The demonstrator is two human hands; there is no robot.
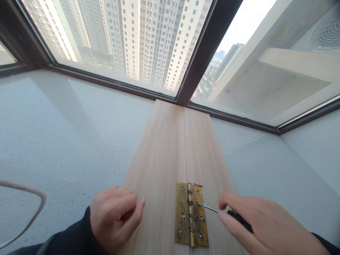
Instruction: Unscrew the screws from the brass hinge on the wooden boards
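A worn brass hinge (183, 212) lies opened flat across the seam between two pale wooden boards, with screw heads in several of its holes. My right hand (255, 219) is closed on a screwdriver (240, 220) with a black handle and thin metal shaft. Its tip meets the hinge's right leaf at the second hole from the top. A small screw (198, 185) lies at the top edge of that leaf. Curled into a loose fist, my left hand (117, 216) rests by the left edge of the left board (156, 159); nothing shows in its fingers.
The right board (203, 148) and its neighbour reach back to a dark window frame (183, 95). Beneath them is a pale speckled surface (79, 141). A white cable (39, 202) loops at the far left. Tall buildings stand outside the glass.
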